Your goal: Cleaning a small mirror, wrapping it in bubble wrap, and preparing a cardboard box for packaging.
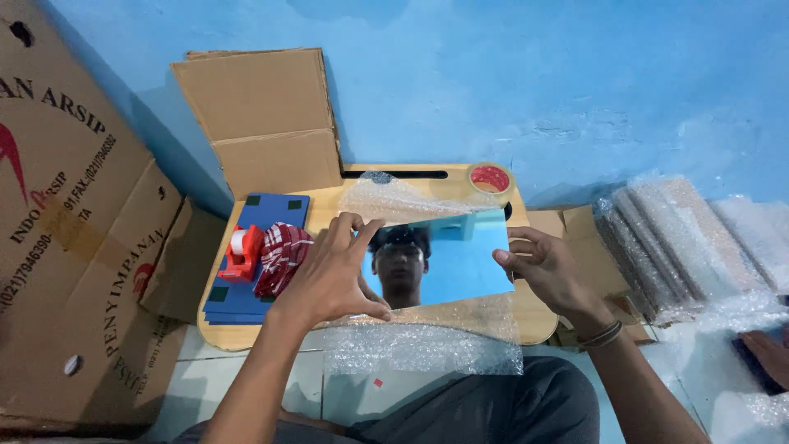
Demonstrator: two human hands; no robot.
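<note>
- Blue wall (pixel 509 74) behind; small wooden lap table (pixel 538 321) on a pale floor, at the person's knees.
- Mirror (pixel 460 259): rectangular, at table centre, lying on a sheet of bubble wrap (pixel 423 345) that spills over the near edge at 6 o'clock.
- Left hand (pixel 333 275): at the mirror's 9 o'clock edge, fingers spread wide, fingertips and thumb pressing on the mirror.
- Right hand (pixel 546 267): at the mirror's 3 o'clock edge, fingers curled narrow, pinching that edge.
- Tape roll (pixel 490 178): at the table's 1 o'clock corner, apart from the mirror.
- Red tape dispenser (pixel 242 253) and red checked cloth (pixel 281 255): at 9 o'clock, side by side on a blue board (pixel 275 210).
- Cardboard (pixel 263 115): folded, leaning on the wall at 11 o'clock.
- Large box (pixel 74 222): far left.
- Wrapped stack (pixel 682 238): bubble-wrapped flat pieces at 3 o'clock, off the table.
</note>
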